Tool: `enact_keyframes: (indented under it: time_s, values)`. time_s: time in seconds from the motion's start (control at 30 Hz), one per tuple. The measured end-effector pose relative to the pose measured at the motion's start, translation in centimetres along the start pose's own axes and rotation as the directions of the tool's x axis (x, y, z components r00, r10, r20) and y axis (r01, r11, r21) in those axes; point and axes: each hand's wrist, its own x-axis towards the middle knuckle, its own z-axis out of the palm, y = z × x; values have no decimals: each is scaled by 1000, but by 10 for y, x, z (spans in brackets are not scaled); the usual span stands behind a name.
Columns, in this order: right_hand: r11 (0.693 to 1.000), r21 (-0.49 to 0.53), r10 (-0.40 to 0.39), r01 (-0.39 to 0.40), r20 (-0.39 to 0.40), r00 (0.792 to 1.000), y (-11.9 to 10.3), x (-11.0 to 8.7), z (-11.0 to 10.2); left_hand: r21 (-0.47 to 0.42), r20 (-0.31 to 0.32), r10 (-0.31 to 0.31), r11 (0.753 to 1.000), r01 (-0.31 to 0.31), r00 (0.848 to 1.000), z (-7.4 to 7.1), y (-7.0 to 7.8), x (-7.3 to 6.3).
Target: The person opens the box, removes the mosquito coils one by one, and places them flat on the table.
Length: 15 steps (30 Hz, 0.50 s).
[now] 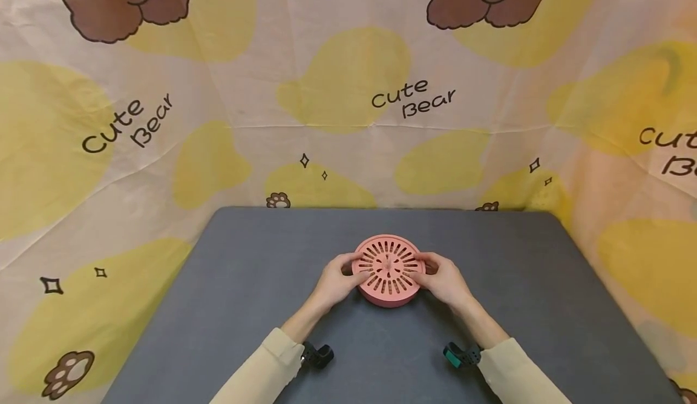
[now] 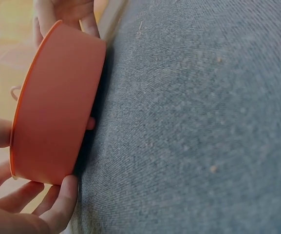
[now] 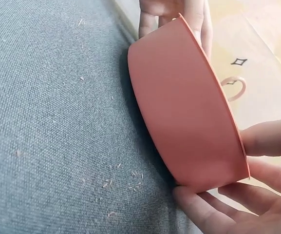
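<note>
Bear-print cloth (image 1: 337, 83) backs a grey desk (image 1: 272, 253). Toward the desk's far edge, the left hand (image 1: 336, 280) and right hand (image 1: 443, 279) grip opposite sides of a round pink box (image 1: 388, 298). A ring (image 3: 243, 87) stands on its slotted top (image 1: 389, 277); whether its underside touches the desk is unclear.

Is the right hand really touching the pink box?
Touching. The right wrist view shows the right hand gripping the box, thumb on its rim, a fingertip at its lower edge.

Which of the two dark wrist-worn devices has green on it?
The right wrist device: a green patch shows on it, whereas the left wrist device shows no green.
</note>
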Motion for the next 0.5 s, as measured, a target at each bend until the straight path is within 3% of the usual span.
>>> enact_keyframes:
  time_s: [0.27, 0.5]
  values:
    - [999, -47, -2, 2, 7, 1000, 1, -4, -3, 35, 22, 7, 999, -8, 1000, 1, -1, 0]
    - [974, -211, -83, 79, -12, 996, -13, -5, -11, 113, 31, 16, 993, -19, 999, -2, 0, 2]
